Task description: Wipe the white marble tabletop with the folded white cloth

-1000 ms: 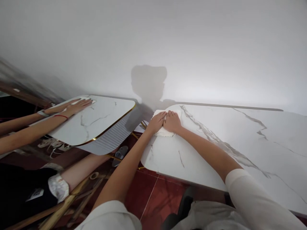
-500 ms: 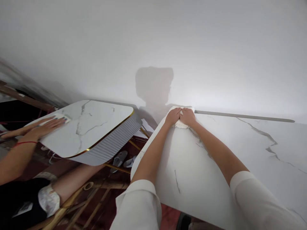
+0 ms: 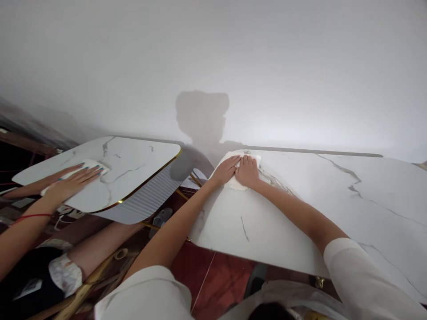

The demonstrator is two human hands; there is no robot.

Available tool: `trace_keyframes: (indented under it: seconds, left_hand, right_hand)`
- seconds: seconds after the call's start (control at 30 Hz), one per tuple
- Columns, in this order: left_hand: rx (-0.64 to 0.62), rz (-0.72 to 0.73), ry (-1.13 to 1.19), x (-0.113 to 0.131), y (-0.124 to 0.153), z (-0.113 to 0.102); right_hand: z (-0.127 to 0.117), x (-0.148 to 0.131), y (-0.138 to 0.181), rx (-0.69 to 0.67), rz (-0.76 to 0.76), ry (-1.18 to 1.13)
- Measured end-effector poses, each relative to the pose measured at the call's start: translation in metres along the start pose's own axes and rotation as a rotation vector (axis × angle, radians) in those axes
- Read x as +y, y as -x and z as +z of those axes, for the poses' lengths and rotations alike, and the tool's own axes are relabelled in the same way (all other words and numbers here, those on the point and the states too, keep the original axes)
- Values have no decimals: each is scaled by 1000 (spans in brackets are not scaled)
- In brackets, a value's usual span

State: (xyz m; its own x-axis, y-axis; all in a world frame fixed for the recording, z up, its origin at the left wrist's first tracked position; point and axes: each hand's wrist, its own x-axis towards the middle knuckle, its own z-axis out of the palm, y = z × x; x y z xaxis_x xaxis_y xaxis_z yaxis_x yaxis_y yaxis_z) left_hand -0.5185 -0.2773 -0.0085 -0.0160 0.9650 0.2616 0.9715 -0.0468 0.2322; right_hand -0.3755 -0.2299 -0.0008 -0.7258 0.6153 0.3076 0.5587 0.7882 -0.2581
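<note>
My left hand [image 3: 227, 171] lies flat on a white wiping cloth [image 3: 242, 186] with a wavy edge, fingers stretched out toward the wall. Right beside it, my right hand [image 3: 247, 171] also presses flat on the cloth, and the two hands touch at the thumbs. Both hands are open. Under them the cloth rests near the back left corner of a white marble-patterned tabletop [image 3: 320, 195]. Much of the cloth is hidden beneath my palms.
On the left, another person's hands [image 3: 75, 181] press a white cloth [image 3: 103, 168] on a second marble-patterned table [image 3: 133, 155] with a gold rim. A gap separates the tables. Behind both stands a pale wall [image 3: 283, 80]. A bamboo chair [image 3: 78, 300] and red floor [image 3: 216, 275] show below.
My hands and the cloth have slid slightly back toward me from the tabletop's far edge. The view has shifted a little. The other person's hands have moved right across their table.
</note>
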Motion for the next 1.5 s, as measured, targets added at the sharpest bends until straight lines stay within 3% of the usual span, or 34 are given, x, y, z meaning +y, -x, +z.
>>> trace_keyframes:
  seconds: [0.13, 0.3, 0.43, 0.57, 0.73, 0.9, 1.2, 1.5]
  left_hand:
    - [23, -44, -20, 0, 55, -13]
    - [25, -105, -68, 23, 120, -26]
    - [48, -129, -120, 54, 158, -24]
    - [64, -173, -157, 88, 169, -14]
    - [60, -165, -143, 117, 140, 1]
    - [72, -161, -84, 119, 79, 7]
    - [72, -163, -1, 72, -28, 17]
    - [103, -169, 30, 32, -87, 24]
  right_hand:
    - [-3, -39, 30, -49, -50, -25]
    - [-12, -72, 74, -81, -125, -89]
    - [-21, -78, 111, -108, -193, -107]
    - [-30, -64, 138, -111, -249, -95]
    - [-40, -28, 144, -117, -220, -46]
    - [-44, 10, 112, -102, -160, -7]
    - [-24, 65, 13, -86, -76, 30]
    - [-12, 83, -47, -62, -6, 23]
